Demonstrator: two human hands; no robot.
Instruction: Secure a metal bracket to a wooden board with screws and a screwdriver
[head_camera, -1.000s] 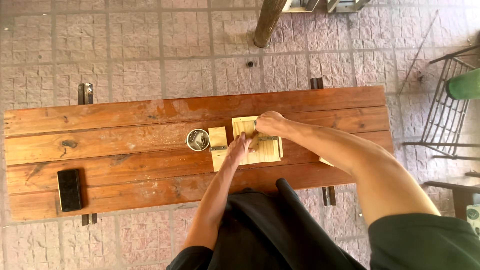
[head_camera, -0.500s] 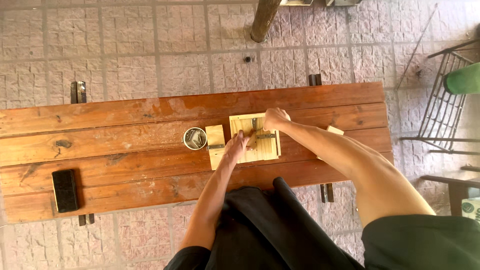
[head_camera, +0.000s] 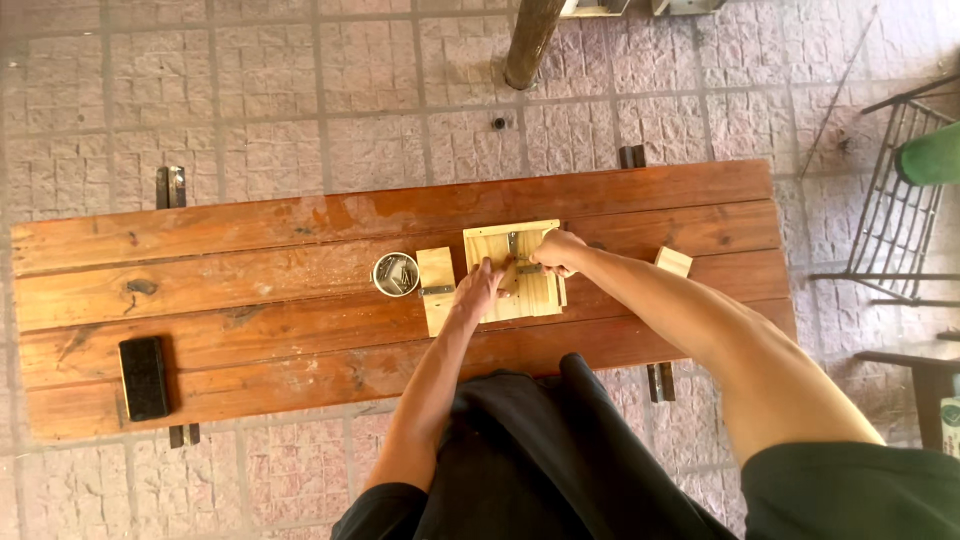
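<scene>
Paved floor, red-brown plank desk (head_camera: 250, 290) | pale wooden box (head_camera: 525, 290) mid-desk, long axis running away from the person | left hand (head_camera: 478, 290) pressed flat at box's left edge | right hand (head_camera: 558, 252) clenched on small part at box's top right | round tin (head_camera: 395, 273) left of box.

We look straight down from head height, fairly far, onto a wooden bench (head_camera: 300, 290) and paved floor (head_camera: 300, 100); only one view.
</scene>
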